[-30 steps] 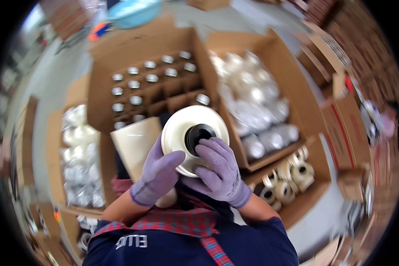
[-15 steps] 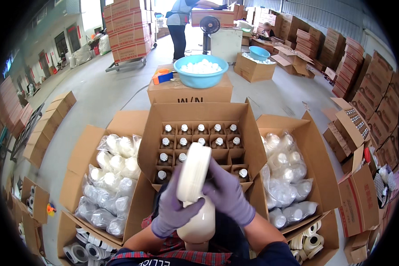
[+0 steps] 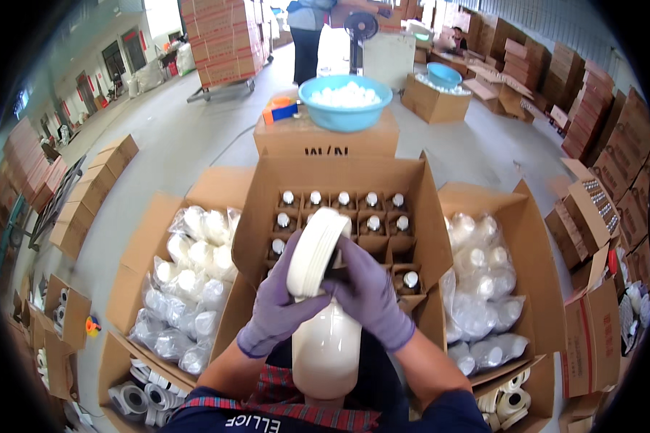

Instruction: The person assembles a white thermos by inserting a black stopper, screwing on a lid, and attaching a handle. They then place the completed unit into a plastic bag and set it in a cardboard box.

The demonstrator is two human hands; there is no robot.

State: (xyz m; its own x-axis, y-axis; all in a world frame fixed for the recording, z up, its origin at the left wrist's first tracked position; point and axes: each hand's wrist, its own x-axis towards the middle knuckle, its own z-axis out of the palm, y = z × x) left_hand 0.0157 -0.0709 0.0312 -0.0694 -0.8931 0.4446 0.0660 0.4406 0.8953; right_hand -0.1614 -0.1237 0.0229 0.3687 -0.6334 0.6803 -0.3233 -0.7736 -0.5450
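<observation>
Both my hands wear pale purple gloves and meet above my lap. My left hand [image 3: 274,310] is closed around the left and lower side of a thick cream ring-shaped piece [image 3: 312,252] with fine lines round its edge. From the other side, my right hand [image 3: 372,296] grips the same piece, its fingertips partly hidden behind it. Just below, between my forearms, is a glossy cream bottle [image 3: 326,350], its narrow neck toward my body. Beyond the hands an open carton [image 3: 347,173] with cardboard dividers holds several silver-capped bottles [image 3: 373,224]; my hands hide some compartments.
Open cartons at left [image 3: 133,289] and right [image 3: 545,289] hold bagged white containers. Ring-shaped pieces [image 3: 131,399] fill a lower left carton. A blue basin [image 3: 345,108] of white pieces and an orange-and-blue tape dispenser [image 3: 280,110] top a box ahead. A person [image 3: 307,43] stands behind.
The ring-shaped piece has turned, showing more of its lined edge, and both hands have shifted their hold on it. The view has moved, so the cartons appear farther right.
</observation>
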